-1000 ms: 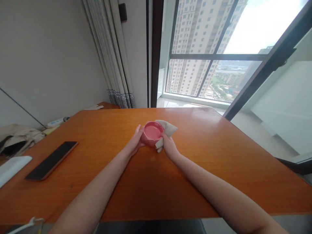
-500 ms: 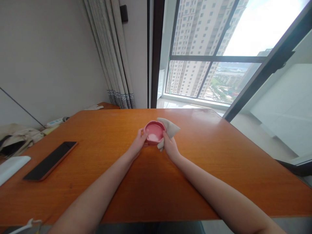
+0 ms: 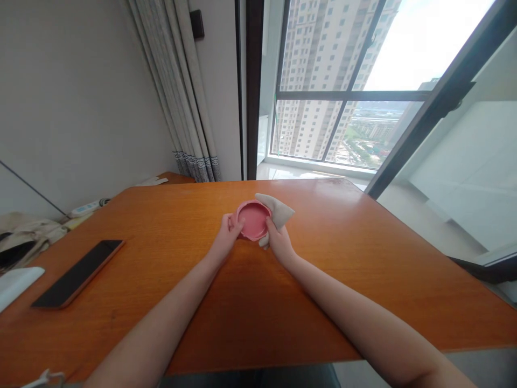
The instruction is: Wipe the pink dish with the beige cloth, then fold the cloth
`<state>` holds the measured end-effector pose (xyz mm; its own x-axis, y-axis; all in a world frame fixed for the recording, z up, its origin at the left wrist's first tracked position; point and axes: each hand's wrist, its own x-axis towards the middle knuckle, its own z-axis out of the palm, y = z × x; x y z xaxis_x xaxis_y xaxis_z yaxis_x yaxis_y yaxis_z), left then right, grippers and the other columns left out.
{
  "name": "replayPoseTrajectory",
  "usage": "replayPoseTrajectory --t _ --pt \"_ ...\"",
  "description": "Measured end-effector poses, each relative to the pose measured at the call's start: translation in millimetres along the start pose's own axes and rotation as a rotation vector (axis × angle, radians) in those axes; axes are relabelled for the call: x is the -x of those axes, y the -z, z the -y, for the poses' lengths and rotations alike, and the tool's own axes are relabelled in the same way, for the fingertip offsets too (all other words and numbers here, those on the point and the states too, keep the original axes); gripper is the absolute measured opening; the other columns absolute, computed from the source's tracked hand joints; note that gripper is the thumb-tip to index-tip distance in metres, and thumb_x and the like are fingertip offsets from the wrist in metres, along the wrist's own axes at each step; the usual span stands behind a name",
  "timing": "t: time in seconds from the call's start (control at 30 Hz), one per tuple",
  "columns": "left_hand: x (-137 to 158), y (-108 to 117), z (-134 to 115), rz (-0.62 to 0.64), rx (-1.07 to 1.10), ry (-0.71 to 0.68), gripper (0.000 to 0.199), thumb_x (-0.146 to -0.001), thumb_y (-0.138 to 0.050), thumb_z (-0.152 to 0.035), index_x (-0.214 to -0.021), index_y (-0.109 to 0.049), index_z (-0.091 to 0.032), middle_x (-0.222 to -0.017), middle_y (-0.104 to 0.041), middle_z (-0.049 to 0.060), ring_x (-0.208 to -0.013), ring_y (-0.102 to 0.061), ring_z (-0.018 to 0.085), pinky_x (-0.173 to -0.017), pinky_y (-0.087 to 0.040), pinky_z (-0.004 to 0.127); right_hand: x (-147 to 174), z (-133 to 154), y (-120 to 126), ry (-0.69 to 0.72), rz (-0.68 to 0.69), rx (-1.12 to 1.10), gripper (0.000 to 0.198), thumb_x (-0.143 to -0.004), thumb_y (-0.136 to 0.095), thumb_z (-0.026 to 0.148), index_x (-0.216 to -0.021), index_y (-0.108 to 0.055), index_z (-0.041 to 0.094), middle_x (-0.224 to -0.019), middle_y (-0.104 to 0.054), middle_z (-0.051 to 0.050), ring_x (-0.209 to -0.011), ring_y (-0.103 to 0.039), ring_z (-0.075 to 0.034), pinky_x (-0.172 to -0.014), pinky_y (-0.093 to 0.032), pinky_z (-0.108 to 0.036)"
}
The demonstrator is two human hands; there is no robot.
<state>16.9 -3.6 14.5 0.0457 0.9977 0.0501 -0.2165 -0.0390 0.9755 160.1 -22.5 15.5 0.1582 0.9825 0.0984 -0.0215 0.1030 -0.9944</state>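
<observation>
A small pink dish (image 3: 252,220) with a wavy rim is held up over the wooden table, its hollow side tilted toward me. My left hand (image 3: 228,233) grips its left edge, thumb on the rim and fingers behind. My right hand (image 3: 279,238) closes on the right edge, with a light grey cloth (image 3: 278,210) bunched between its fingers and the dish. One corner of the cloth sticks out to the right, and a small fold hangs below the dish. The fingers of my right hand are mostly hidden behind cloth and dish.
On the left of the wooden table (image 3: 169,302) lies a black flat phone-like device (image 3: 81,274), with a white object (image 3: 18,285) beside it. Farther back are a power strip (image 3: 86,207) and a beige cloth bag (image 3: 30,237). A white cable (image 3: 46,379) shows at the near left edge.
The dish has turned a little in my hands, so its inside faces me more. My left thumb now lies farther over the rim. The whole view has shifted slightly.
</observation>
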Motion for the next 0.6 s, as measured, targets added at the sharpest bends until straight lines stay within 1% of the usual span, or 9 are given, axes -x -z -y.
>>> replayPoseTrajectory --t 0.07,0.13,0.17,0.2,0.27,0.33,0.37,0.43,0.6 --pt "0 0 -1 0.034 -0.012 0.053 0.043 -0.071 -0.062 -0.054 -0.094 -0.051 -0.020 -0.084 -0.058 0.002 -0.076 -0.056 0.015 -0.069 -0.047 0.027 -5 0 5 0.077 -0.013 0.016 0.045 -0.082 -0.046 0.053 -0.106 -0.055 0.016 -0.054 -0.060 0.002 -0.044 -0.056 -0.015 -0.037 -0.045 -0.023" --pt "-1 2 0 0.034 -0.031 0.030 0.045 -0.070 -0.066 -0.049 -0.101 -0.053 -0.020 -0.091 -0.061 0.004 -0.085 -0.058 0.018 -0.076 -0.046 0.029 -9 -2 7 0.196 0.007 0.029 0.043 -0.081 -0.050 0.050 -0.109 -0.057 0.018 -0.081 -0.068 -0.004 -0.068 -0.065 -0.017 -0.055 -0.053 -0.026" --pt "-2 3 2 0.022 -0.048 0.002 0.045 -0.068 -0.070 -0.043 -0.104 -0.054 -0.020 -0.097 -0.062 0.005 -0.091 -0.057 0.019 -0.082 -0.044 0.030 -10 -4 6 0.244 0.023 0.034 0.042 -0.081 -0.051 0.049 -0.111 -0.058 0.019 -0.092 -0.068 -0.005 -0.079 -0.066 -0.018 -0.063 -0.055 -0.027" --pt "-3 4 5 0.006 -0.067 -0.025 0.045 -0.066 -0.072 -0.039 -0.104 -0.057 -0.020 -0.101 -0.062 0.006 -0.097 -0.056 0.020 -0.087 -0.042 0.030 -11 -6 5 0.260 0.040 0.039 0.043 -0.081 -0.051 0.049 -0.112 -0.057 0.020 -0.096 -0.068 -0.005 -0.082 -0.065 -0.018 -0.065 -0.055 -0.027" --pt "-6 6 8 -0.026 -0.095 -0.059 0.037 -0.068 -0.071 -0.034 -0.100 -0.061 -0.019 -0.103 -0.063 0.006 -0.102 -0.055 0.021 -0.093 -0.038 0.031 -10 -9 3 0.181 0.098 0.052 0.048 -0.083 -0.047 0.053 -0.118 -0.054 0.020 -0.082 -0.068 -0.004 -0.066 -0.065 -0.016 -0.053 -0.053 -0.025" --pt "-8 7 10 -0.053 -0.110 -0.080 0.030 -0.072 -0.067 -0.035 -0.097 -0.063 -0.019 -0.102 -0.063 0.006 -0.102 -0.055 0.021 -0.095 -0.037 0.031 -8 -9 1 0.051 0.153 0.059 0.058 -0.083 -0.042 0.058 -0.122 -0.050 0.016 -0.057 -0.062 0.001 -0.042 -0.056 -0.013 -0.036 -0.045 -0.021" --pt "-9 7 11 -0.063 -0.106 -0.099 0.028 -0.073 -0.065 -0.035 -0.097 -0.063 -0.020 -0.102 -0.063 0.005 -0.102 -0.055 0.020 -0.095 -0.036 0.031 -8 -9 1 0.010 0.164 0.056 0.062 -0.083 -0.041 0.061 -0.123 -0.048 0.015 -0.050 -0.058 0.003 -0.036 -0.052 -0.012 -0.031 -0.040 -0.020" --pt "-9 6 10 -0.084 -0.072 -0.130 0.027 -0.075 -0.064 -0.035 -0.097 -0.063 -0.020 -0.104 -0.063 0.005 -0.103 -0.054 0.019 -0.095 -0.036 0.029 -6 -8 0 -0.009 0.158 0.035 0.067 -0.081 -0.041 0.064 -0.124 -0.047 0.013 -0.045 -0.055 0.004 -0.033 -0.049 -0.012 -0.029 -0.038 -0.019" --pt "-4 1 10 -0.156 -0.036 -0.165 0.029 -0.076 -0.063 -0.037 -0.098 -0.059 -0.020 -0.105 -0.060 0.004 -0.104 -0.053 0.018 -0.094 -0.037 0.028 3 -10 -6 -0.021 0.117 -0.030 0.068 -0.082 -0.034 0.066 -0.124 -0.047 0.014 -0.044 -0.055 0.003 -0.034 -0.051 -0.012 -0.032 -0.042 -0.020"
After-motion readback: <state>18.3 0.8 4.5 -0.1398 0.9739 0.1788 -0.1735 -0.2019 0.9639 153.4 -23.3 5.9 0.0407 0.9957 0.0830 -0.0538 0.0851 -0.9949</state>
